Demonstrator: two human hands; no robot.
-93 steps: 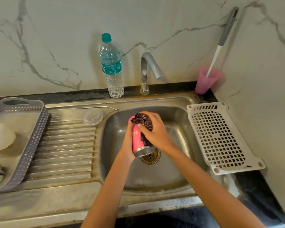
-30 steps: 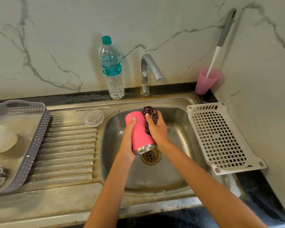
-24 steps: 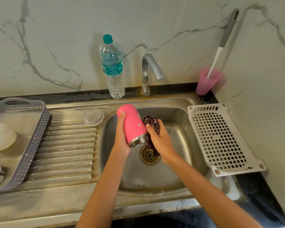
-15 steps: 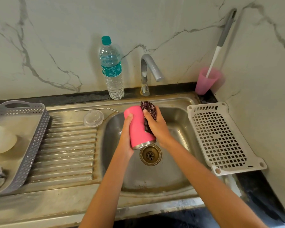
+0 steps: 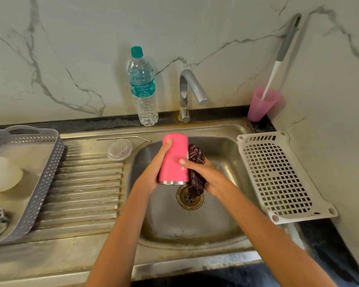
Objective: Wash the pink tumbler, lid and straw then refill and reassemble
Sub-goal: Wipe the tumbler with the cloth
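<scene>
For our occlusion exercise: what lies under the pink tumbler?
The sink basin and its drain show below it. The tumbler and the hanging scrubber cover the drain's upper edge.

Home kitchen: steel sink (image 5: 226, 146) w/ drainboard, tap (image 5: 187, 94) far centre, marble-look wall, dish basket (image 5: 39, 183) left.

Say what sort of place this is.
Most likely a home kitchen wash-up area: a steel sink with drainboard, a tap against a marble-look wall, a grey dish basket. The left hand holds a pink tumbler, the right hand a scrub cloth.
</scene>
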